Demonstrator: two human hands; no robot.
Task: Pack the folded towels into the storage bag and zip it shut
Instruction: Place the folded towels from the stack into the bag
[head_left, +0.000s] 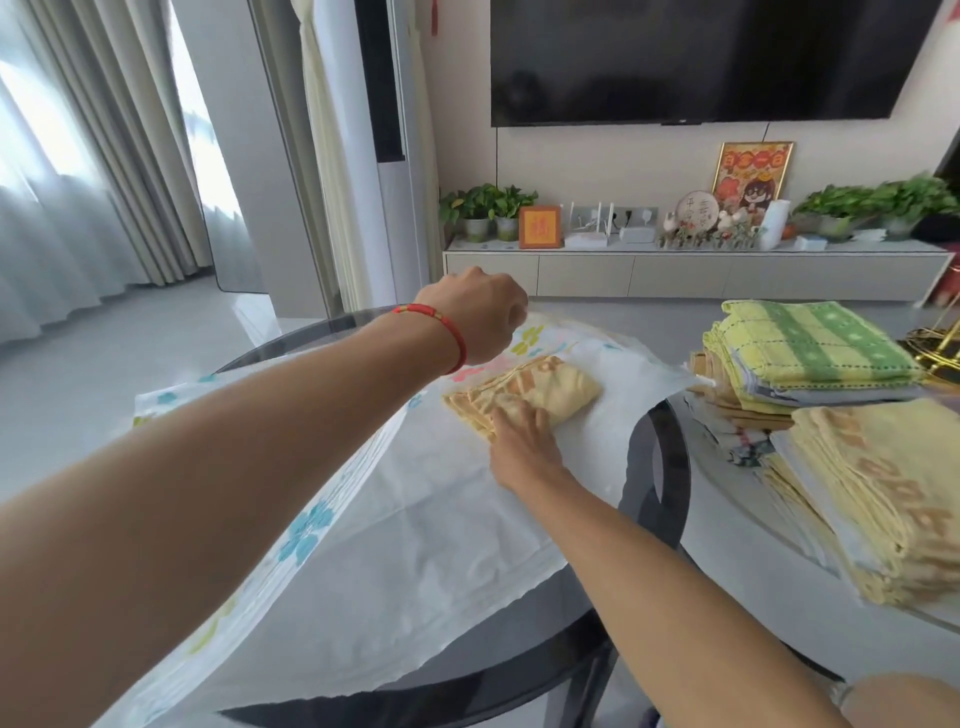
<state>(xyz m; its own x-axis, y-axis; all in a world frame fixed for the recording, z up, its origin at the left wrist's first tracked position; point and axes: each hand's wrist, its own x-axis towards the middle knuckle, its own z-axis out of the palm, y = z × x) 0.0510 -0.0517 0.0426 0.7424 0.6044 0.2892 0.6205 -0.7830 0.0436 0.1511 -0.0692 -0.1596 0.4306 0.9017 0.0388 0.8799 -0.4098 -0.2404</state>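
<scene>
Left forearm across the foreground, left hand fisted, grip contents hidden; right hand flat, grip wide, on folded towel inside storage bag.

The tabletop in front of me is round, dark and glossy. A white bag with flower prints lies flat on it, hanging over the left edge. To my right, a lighter round plate sits on the tabletop and carries two towel stacks: a yellow stack nearer me, and a green-topped stack beyond it.
</scene>
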